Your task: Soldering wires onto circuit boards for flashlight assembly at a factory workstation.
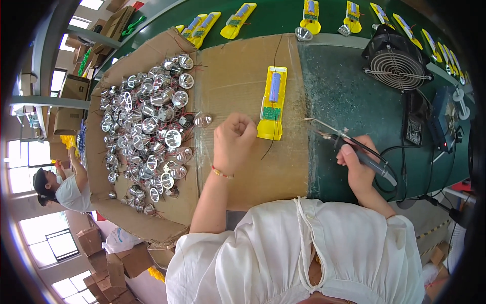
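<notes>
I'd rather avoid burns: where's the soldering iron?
In the head view, the soldering iron is in the right hand, right of the yellow casing on the cardboard.

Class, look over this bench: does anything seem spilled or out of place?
Yes: pale specks litter the green bench between the cardboard and the fan. They look odd, like uncleared debris, on an otherwise plain surface.

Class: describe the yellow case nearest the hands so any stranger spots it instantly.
Find the cardboard sheet right of the box of reflectors. Near its right edge, past the left hand, lies the yellow case. Its neighbours line the back; it alone lies on cardboard.
</notes>
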A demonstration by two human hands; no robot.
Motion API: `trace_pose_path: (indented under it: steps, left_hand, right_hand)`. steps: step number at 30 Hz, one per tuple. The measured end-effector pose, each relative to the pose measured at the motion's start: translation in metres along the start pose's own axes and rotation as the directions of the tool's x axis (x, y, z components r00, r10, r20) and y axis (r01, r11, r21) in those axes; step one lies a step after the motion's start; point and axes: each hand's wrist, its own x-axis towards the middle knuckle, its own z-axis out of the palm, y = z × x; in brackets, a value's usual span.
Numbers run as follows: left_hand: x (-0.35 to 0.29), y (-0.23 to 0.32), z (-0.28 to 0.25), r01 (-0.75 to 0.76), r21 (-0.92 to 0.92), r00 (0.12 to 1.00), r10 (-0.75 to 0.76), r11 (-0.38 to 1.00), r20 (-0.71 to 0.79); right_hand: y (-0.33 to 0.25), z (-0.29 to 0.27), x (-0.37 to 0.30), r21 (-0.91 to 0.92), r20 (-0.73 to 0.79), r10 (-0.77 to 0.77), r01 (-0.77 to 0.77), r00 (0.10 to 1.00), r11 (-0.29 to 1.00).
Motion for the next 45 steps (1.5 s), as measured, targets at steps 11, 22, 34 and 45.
trace_pose_path:
  steps: [11, 22, 34, 45]
  left_hand:
    - [-0.005, -0.019, 0.021, -0.006, -0.174, 0.997, -0.009, 0.985, -0.082]
    - [-0.005, -0.016, 0.022, 0.049, -0.181, 0.995, -0.064, 0.982, -0.081]
    - [-0.004, -0.015, 0.022, 0.046, -0.163, 0.995, -0.060, 0.986, -0.084]
    - [-0.007, -0.010, 0.016, -0.124, -0.232, 0.983, 0.087, 0.965, -0.163]
  right_hand:
    - [0.007, 0.044, 0.016, -0.142, 0.126, -0.104, 0.121, 0.987, 0.982]
    - [0.014, 0.057, 0.022, -0.101, 0.099, -0.092, 0.102, 0.991, 0.990]
    - [0.008, 0.055, 0.019, -0.023, 0.087, -0.043, 0.045, 0.995, 0.999]
    - [0.002, 0.046, 0.016, 0.024, 0.055, -0.006, 0.005, 0.998, 1.000]
